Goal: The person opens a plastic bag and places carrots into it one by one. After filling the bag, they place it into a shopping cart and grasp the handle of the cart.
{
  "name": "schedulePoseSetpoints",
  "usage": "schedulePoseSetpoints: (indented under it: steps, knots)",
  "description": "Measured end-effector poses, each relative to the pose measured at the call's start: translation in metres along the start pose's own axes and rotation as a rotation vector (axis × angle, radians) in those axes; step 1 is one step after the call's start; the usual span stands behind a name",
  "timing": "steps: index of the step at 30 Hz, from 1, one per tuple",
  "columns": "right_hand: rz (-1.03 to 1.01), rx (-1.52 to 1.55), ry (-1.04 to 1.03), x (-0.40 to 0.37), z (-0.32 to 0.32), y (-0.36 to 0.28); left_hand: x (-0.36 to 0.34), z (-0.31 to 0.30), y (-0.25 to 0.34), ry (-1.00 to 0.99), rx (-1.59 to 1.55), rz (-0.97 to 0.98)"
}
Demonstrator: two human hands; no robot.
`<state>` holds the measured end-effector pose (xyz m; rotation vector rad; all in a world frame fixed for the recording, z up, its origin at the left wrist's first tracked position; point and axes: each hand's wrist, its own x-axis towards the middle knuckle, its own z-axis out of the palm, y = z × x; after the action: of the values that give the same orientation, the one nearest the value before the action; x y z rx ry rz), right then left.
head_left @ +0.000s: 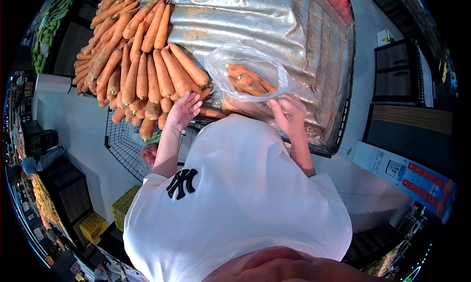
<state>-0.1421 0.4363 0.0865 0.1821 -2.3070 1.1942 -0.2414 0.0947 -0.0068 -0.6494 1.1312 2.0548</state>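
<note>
A big heap of orange carrots (132, 76) fans out at the upper left of the display. My left hand (184, 110) is at its near edge, palm turned up and fingers stretched out, fingertips right at the end of a carrot. Just right of the heap lies a clear plastic bag (214, 68) with its mouth spread open. Several carrots (250, 84) with dirt on their skins rest inside it. My right hand (290, 114) pinches the near rim of the bag between thumb and fingers.
Silvery padded lining (240, 17), smeared with soil, covers the display beside the heap. Red packed produce (336, 2) stands at its far right corner. A black wire shopping cart (122, 142) is at my left, with a green crate (123, 206) behind it.
</note>
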Motion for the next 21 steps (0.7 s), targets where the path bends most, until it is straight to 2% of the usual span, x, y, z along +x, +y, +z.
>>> schedulePoseSetpoints:
  steps: [5, 8, 12, 15, 18, 21]
  knots:
    - [0.005, 0.001, 0.001, 0.000, 0.000, 0.000, 0.011, -0.006, -0.002, 0.005, -0.161, -0.018]
    - [-0.006, -0.007, 0.003, -0.004, 0.000, 0.004, 0.015, -0.009, 0.005, -0.053, -0.404, -0.075]
    - [-0.005, -0.006, -0.002, -0.005, 0.001, 0.004, 0.019, -0.002, 0.007, -0.004, -0.432, -0.086]
    - [-0.004, -0.008, -0.003, -0.005, 0.001, 0.002, 0.023, -0.002, 0.008, -0.087, -0.515, -0.125]
    - [0.001, -0.008, -0.007, -0.005, 0.000, 0.001, 0.014, 0.016, 0.013, -0.152, -0.460, -0.024]
    - [0.002, -0.005, -0.013, -0.005, 0.001, 0.001, 0.010, 0.022, 0.020, -0.308, -0.477, 0.018]
